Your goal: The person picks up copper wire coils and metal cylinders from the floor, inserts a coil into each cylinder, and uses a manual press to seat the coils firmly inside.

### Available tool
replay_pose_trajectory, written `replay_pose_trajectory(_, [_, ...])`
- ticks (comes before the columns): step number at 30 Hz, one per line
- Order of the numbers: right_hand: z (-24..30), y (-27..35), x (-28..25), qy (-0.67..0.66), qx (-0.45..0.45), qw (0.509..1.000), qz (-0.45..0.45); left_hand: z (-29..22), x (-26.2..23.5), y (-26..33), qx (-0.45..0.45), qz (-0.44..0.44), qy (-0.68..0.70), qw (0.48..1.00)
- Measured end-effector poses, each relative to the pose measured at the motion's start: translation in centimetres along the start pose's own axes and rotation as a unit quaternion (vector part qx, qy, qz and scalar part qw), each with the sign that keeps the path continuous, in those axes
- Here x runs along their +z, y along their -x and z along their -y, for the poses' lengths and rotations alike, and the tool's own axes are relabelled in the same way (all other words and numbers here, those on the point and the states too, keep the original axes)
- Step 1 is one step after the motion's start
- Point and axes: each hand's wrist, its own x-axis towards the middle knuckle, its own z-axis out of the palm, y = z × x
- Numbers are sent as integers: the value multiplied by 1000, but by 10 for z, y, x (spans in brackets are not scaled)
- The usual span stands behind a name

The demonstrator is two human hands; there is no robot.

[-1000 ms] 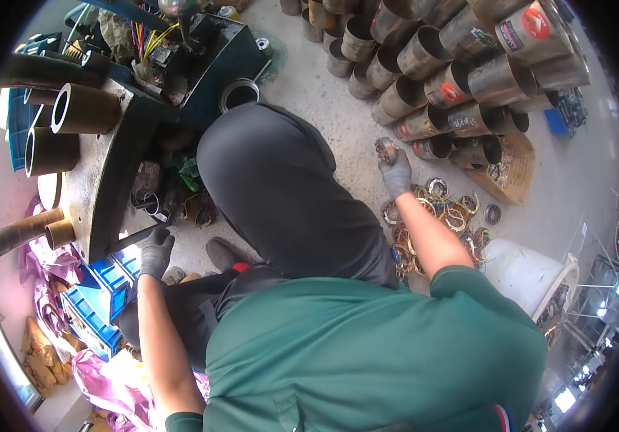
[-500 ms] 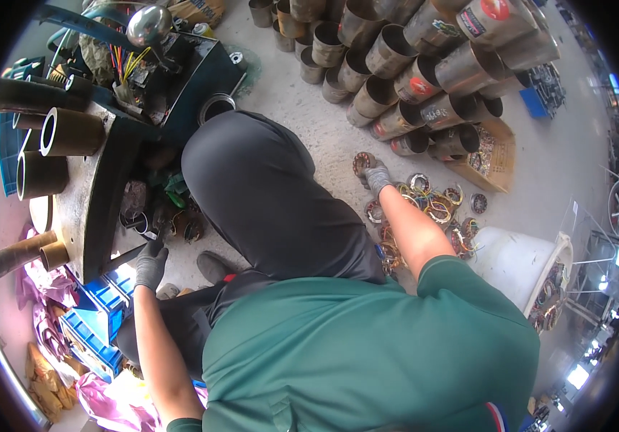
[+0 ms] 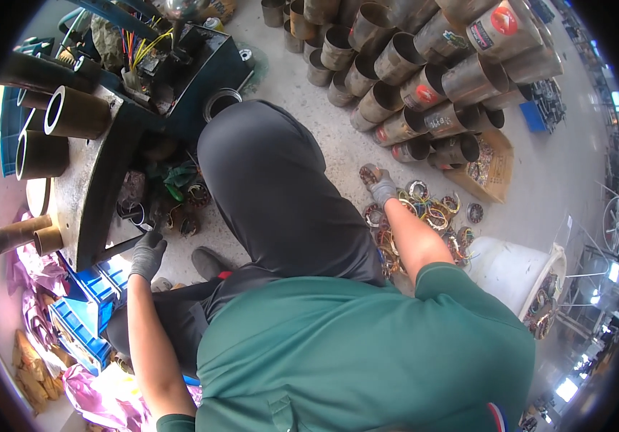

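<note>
My right hand (image 3: 382,190), in a grey glove, is closed on a small ring-shaped motor stator (image 3: 369,173) with copper-coloured windings. It holds the stator low over the floor, beside a heap of wired stators (image 3: 435,216) with yellow, blue and other leads. My left hand (image 3: 149,253), gloved too, is at the front of the machine bench with its fingers curled around something dark. What exactly it grips is hidden. Close beyond that hand are a short shiny metal ring (image 3: 136,214) and several dark stator-like parts (image 3: 188,222) under the bench.
Many metal tubes (image 3: 403,61) are stacked far right, beside a cardboard box (image 3: 493,162). A white bucket (image 3: 507,266) containing stators lies tipped at the right. Thick pipe pieces (image 3: 79,115) stick out on the left bench (image 3: 100,162). Blue crates (image 3: 82,335) stand below it.
The whole view has tilted slightly, shifting both hands a little in the picture. In my right hand the stator appears turned a bit more on edge. Both hands keep their grips.
</note>
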Motion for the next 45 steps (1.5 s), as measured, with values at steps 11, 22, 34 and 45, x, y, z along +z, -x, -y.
replay_pose_trajectory(11, [102, 48, 17, 764, -247, 595, 12, -25, 0, -11, 7, 25, -49, 998])
replay_pose_trajectory(22, [229, 154, -14, 933, -252, 240, -93, 8, 9, -24, 34, 24, 47, 998])
replay_pose_trajectory(34, [322, 107, -182, 853, -227, 331, -333, 35, 13, -30, 47, 55, 88, 993])
replay_pose_trajectory(45, [298, 116, -112, 853, -87, 375, -353, 6, -5, -1, 23, 16, 8, 1000])
